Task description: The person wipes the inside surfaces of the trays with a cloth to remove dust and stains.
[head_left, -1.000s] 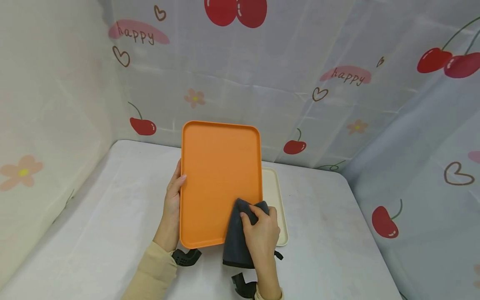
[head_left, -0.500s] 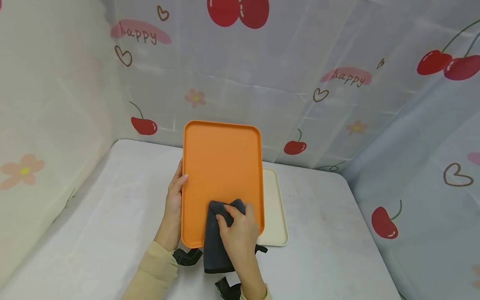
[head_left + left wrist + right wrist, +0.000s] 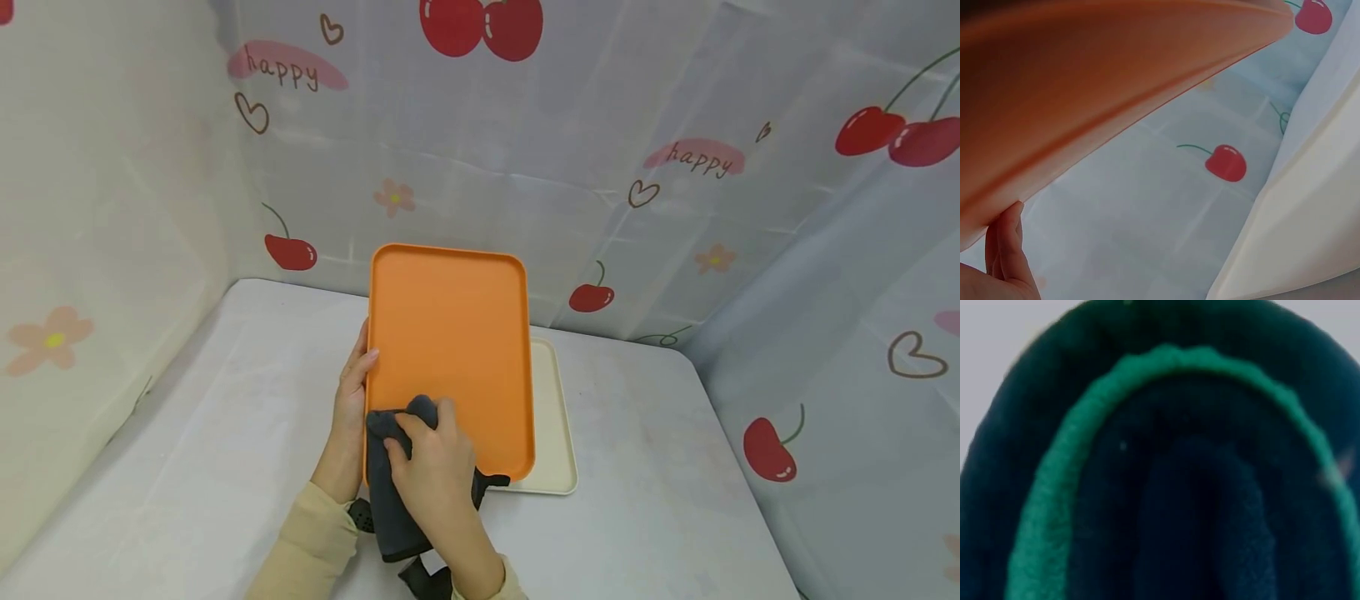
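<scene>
An orange tray (image 3: 450,333) is tilted up toward the head camera, gripped at its left edge by my left hand (image 3: 347,421), with the thumb at the rim. In the left wrist view the tray's underside (image 3: 1097,81) fills the upper left, and fingers (image 3: 1011,240) reach its edge. My right hand (image 3: 437,471) pinches a folded dark grey cloth (image 3: 392,508) against the tray's lower left corner. Part of the cloth hangs below the tray's bottom edge. Close up and blurred, the cloth's curved folds (image 3: 1197,412) with a green-looking band fill the right wrist view.
Behind the orange tray, a cream tray (image 3: 553,417) lies on the white table (image 3: 652,467), partly covered from view. A curtain (image 3: 480,133) printed with cherries and flowers surrounds the table's back and sides. Black wrist mounts (image 3: 427,581) show below the hands.
My right hand has slid the cloth leftward along the tray's lower part, from the lower right corner to the lower left. The left hand keeps its grip on the tray, which stays nearly in place.
</scene>
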Available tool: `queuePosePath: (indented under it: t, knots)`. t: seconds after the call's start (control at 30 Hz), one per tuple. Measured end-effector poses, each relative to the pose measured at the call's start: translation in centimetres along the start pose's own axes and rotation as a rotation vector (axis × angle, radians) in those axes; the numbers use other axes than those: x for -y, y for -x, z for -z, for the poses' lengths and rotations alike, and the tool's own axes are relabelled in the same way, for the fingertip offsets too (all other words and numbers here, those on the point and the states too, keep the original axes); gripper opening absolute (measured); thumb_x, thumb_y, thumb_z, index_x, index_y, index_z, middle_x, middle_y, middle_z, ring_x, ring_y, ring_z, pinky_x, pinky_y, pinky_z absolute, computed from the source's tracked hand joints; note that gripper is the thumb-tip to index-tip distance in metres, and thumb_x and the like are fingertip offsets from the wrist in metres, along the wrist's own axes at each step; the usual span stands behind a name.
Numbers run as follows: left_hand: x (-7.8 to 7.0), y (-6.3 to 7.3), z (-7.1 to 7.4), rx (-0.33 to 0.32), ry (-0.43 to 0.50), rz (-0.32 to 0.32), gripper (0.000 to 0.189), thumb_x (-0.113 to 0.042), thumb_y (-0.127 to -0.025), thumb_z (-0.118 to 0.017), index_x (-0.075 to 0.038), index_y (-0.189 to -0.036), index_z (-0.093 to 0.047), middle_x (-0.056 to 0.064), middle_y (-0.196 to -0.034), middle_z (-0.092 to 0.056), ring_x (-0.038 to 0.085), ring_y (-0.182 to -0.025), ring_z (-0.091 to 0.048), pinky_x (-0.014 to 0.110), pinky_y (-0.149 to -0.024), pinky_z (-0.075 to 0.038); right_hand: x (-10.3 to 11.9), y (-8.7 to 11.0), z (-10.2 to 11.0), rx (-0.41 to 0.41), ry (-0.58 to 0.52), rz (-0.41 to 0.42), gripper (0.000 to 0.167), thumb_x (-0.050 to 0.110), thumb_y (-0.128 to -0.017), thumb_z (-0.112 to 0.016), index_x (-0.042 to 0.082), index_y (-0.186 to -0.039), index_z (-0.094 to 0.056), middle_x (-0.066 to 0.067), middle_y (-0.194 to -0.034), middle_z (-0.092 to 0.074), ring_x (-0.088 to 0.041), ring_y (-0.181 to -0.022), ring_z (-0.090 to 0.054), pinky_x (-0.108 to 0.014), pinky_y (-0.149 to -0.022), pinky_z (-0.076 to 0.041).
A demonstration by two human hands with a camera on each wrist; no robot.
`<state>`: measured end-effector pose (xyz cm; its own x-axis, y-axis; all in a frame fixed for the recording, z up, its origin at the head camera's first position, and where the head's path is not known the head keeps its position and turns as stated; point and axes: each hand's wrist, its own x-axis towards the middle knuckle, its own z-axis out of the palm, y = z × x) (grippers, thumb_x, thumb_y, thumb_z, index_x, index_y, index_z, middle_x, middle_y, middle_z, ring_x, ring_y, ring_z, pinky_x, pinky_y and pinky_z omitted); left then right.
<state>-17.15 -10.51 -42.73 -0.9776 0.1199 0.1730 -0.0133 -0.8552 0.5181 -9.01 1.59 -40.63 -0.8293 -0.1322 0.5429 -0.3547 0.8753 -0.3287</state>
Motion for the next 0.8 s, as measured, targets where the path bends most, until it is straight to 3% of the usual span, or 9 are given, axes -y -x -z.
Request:
queuePosePath:
  t: [0.27,0.43,0.63,0.8]
  knots:
    - [0.0,-0.1,0.1,0.047,0.030,-0.002,0.055,-0.009,-0.107,-0.022,-0.022,-0.159,-0.010,-0.011,-0.137,-0.056,0.007,-0.115,-0.060,0.021,-0.096,-0.050,-0.3,0.0,-0.1,0.009,-0.005,0.024,0.031,0.026,-0.070,-0.089,0.017,-0.098,-0.080,-0.007,-0.095,-0.059,-0.013,-0.060,-0.060,-0.019,-0.049,-0.048]
    - [0.1,-0.2,0.2,0.033,0.051,0.003,0.055,-0.008,-0.107,-0.024,-0.023,-0.159,-0.013,-0.010,-0.136,-0.057,0.008,-0.115,-0.060,0.021,-0.096,-0.050,-0.9,-0.1,0.0,0.013,-0.022,0.030,0.031,0.025,-0.070,-0.089,0.018,-0.099,-0.079,-0.006,-0.097,-0.059,-0.015,-0.063,-0.064,-0.020,-0.053,-0.052]
    - [0.3,-0.2,0.1,-0.025,-0.015,0.025,0.053,-0.012,-0.107,-0.028,-0.027,-0.157,-0.019,-0.011,-0.138,-0.054,0.007,-0.116,-0.059,0.021,-0.096,-0.050,-1.6,-0.1,0.2,0.024,-0.021,0.023,0.031,0.025,-0.069,-0.089,0.020,-0.099,-0.080,-0.005,-0.097,-0.059,-0.014,-0.061,-0.063,-0.018,-0.051,-0.049]
    - [0.3,-0.3,0.2,-0.002,0.007,0.022,0.054,-0.012,-0.107,-0.026,-0.027,-0.158,-0.016,-0.011,-0.141,-0.051,0.007,-0.118,-0.058,0.021,-0.097,-0.050,-2.5,0.0,0.7,0.036,-0.030,-0.018,0.030,0.024,-0.070,-0.089,0.020,-0.099,-0.080,-0.005,-0.096,-0.059,-0.014,-0.061,-0.062,-0.019,-0.052,-0.049]
